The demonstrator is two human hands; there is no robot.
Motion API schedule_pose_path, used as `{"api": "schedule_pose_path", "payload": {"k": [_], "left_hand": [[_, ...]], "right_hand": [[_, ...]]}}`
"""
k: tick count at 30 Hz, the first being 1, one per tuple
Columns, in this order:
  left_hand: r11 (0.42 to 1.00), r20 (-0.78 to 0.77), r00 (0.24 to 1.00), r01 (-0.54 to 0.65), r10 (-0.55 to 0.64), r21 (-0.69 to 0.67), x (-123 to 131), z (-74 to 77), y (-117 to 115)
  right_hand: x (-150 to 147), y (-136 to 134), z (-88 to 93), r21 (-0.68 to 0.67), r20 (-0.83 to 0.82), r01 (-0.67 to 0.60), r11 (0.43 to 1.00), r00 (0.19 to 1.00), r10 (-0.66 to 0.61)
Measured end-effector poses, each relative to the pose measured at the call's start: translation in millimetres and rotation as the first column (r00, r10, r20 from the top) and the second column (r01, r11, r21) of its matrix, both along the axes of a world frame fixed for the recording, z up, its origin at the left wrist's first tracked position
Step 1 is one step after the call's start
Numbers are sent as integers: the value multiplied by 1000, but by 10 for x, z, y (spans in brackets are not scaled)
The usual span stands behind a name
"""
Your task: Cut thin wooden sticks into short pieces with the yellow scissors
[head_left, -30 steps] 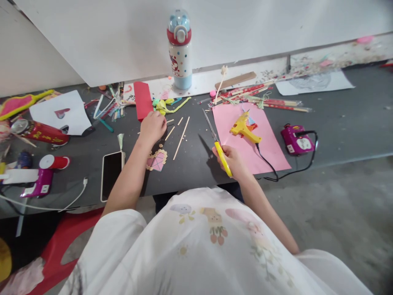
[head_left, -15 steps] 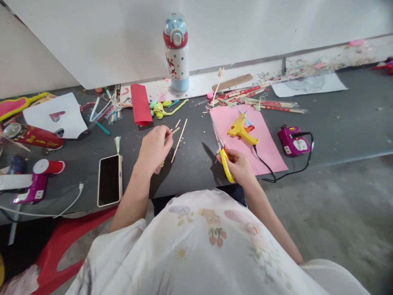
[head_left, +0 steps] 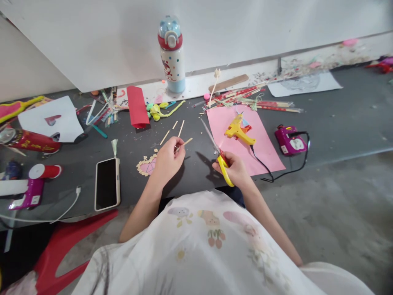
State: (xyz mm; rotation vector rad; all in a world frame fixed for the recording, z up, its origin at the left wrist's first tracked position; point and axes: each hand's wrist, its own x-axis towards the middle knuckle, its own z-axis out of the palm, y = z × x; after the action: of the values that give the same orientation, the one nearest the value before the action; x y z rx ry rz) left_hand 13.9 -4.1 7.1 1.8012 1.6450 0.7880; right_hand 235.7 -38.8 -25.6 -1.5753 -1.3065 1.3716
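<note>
My left hand (head_left: 167, 160) is closed in a pinch on a thin wooden stick (head_left: 186, 142) that pokes out to the right above the dark table (head_left: 190, 164). My right hand (head_left: 233, 169) grips yellow-handled scissors (head_left: 218, 155), blades pointing up and left toward the stick. A pink heart-shaped craft piece (head_left: 146, 165) edged with small pale bits lies just left of my left hand. Two more short sticks (head_left: 172, 130) lie on the table beyond it.
A pink paper sheet (head_left: 264, 147) carries a yellow glue gun (head_left: 237, 130); a purple power strip (head_left: 289, 141) sits to its right. A phone (head_left: 107, 183) lies at left, a red folded paper (head_left: 136, 106) and a dotted water bottle (head_left: 170, 53) at the back. Craft clutter lines the far edge.
My left hand came back from the red paper, picked up a stick and lifted it toward the scissors. My right hand shifted slightly left with the scissors.
</note>
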Motion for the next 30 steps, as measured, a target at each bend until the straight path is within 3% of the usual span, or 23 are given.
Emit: {"api": "schedule_pose_path", "payload": {"k": [5,12,19,30], "left_hand": [[999,190,981,-43,44,-6,19,-65,11],[999,261,965,-32,28,12,43,-72,9],[999,187,982,17,-26,46,73,-18,-26],[992,47,998,33,-39,122,79,62,-42]], "right_hand": [[-22,-27,62,1,194,-160,987,968,157],[-83,-4,96,24,276,-255,967,931,239],[-138,10,147,35,215,-273,961,941,260],[-160,-2,208,56,255,-294,954,928,271]]}}
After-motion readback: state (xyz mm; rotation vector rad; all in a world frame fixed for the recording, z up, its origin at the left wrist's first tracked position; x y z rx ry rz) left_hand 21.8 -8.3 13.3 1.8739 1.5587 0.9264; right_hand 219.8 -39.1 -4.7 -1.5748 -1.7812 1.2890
